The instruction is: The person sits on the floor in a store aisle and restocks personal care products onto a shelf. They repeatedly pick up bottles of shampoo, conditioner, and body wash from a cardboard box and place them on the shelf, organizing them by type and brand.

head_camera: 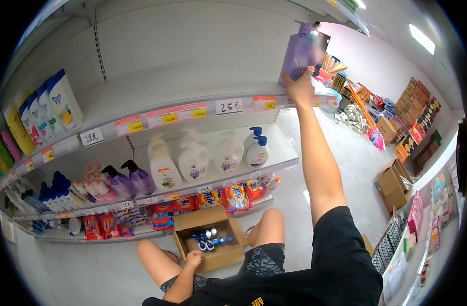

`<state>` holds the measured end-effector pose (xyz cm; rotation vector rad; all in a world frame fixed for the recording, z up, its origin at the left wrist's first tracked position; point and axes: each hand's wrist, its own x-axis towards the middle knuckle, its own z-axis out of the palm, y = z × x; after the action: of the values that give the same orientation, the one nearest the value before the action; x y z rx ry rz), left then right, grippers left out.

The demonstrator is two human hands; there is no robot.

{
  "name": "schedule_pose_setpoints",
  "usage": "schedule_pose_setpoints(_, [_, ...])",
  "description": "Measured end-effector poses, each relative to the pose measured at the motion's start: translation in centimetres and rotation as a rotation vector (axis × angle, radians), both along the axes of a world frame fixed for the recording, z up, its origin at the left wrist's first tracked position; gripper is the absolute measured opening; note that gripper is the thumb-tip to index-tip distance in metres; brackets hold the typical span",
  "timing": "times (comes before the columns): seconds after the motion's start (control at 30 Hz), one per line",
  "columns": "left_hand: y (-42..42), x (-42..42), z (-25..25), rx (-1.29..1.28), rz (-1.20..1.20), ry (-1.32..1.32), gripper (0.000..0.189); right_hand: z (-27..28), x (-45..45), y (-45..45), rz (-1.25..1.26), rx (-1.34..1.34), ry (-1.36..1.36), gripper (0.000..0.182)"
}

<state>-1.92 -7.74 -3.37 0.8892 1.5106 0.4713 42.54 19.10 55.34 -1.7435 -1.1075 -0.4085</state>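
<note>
At the right end of the upper shelf (202,86), my raised right hand (300,87) grips a purple pump bottle (294,53) around its lower part. The bottle stands upright at the shelf's front edge; whether its base rests on the board is hard to tell. Low down, my left hand (194,259) is curled over the near left rim of an opened cardboard box (222,264). Inside that box, several bottles with blue or white tops (206,244) stand together. My knees are on either side of the box.
White pump bottles (193,160) and purple ones with black pumps (141,178) line the shelf below. Shampoo bottles (61,101) stand at the upper left. Bagged detergent (208,199) sits on the bottom shelf. An open carton (394,185) and another shelf (420,264) are to the right.
</note>
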Motion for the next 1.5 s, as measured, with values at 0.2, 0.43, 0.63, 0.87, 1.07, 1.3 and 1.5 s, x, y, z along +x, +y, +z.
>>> schedule_pose_setpoints(0.2, [0.0, 0.4, 0.5, -0.029, -0.008, 0.017, 0.017, -4.7, -4.7, -4.0, 0.014, 0.367, -0.157, 0.066])
schedule_pose_setpoints(0.43, [-0.2, 0.8, 0.3, -0.019, -0.028, 0.024, 0.017, -29.4, -16.7, -15.0, 0.637, 0.134, -0.09, 0.034])
schedule_pose_setpoints(0.63, [-0.8, 0.5, -1.1, -0.045, -0.054, -0.018, 0.017, -48.6, -20.0, -28.5, 0.85, -0.608, 0.317, 0.031])
schedule_pose_setpoints(0.87, [-0.8, 0.0, 0.1, -0.136, -0.089, -0.022, 0.015, -55.0, -19.8, -30.3, 0.791, -0.981, 0.394, 0.028])
schedule_pose_setpoints(1.07, [-0.5, 2.2, 0.3, -0.172, -0.085, -0.071, 0.014, -61.1, -15.2, -29.4, 0.514, -1.116, 0.615, 0.021])
schedule_pose_setpoints(1.3, [-0.6, 0.5, 0.7, -0.184, -0.064, -0.053, 0.016, -56.8, -17.9, -29.4, 0.843, -1.398, 0.239, 0.036])
schedule_pose_setpoints(1.5, [-0.6, 0.3, 0.3, -0.204, -0.044, -0.031, 0.018, -56.5, -18.1, -29.5, 0.846, -1.355, 0.227, 0.036])
